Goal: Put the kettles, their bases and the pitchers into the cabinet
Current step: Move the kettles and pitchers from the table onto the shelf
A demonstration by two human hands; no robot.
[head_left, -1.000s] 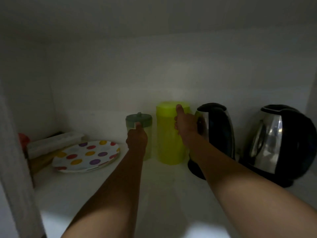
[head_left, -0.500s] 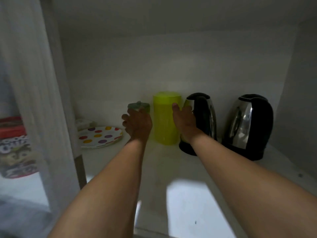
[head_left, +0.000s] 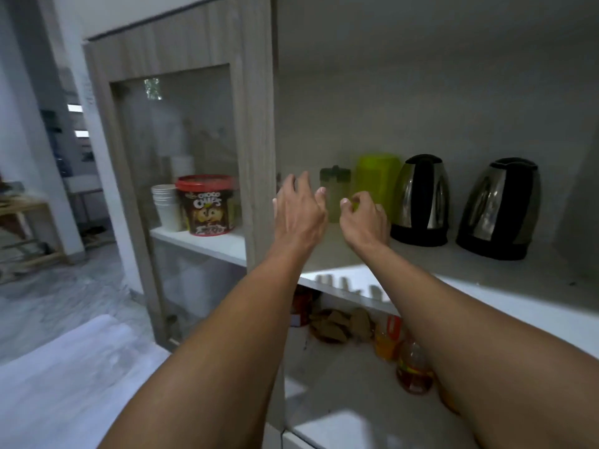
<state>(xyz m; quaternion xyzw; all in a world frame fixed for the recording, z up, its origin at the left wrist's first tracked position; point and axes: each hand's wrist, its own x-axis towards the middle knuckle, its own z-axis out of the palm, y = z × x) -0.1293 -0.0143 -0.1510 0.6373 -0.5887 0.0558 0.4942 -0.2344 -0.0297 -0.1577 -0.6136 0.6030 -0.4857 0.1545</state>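
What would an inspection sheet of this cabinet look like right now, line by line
Surface: white shelf, dim inside.
Job's things: two steel kettles upright on black bases, green pitcher and small pitcher beside them at the back.
Clutter: cereal tub and paper cups behind the glass door; bottles on the shelf below.
Grippers: left hand open, right hand loosely curled, both empty.
Cables: nothing seen.
Surroundings: tiled floor, wooden bench.
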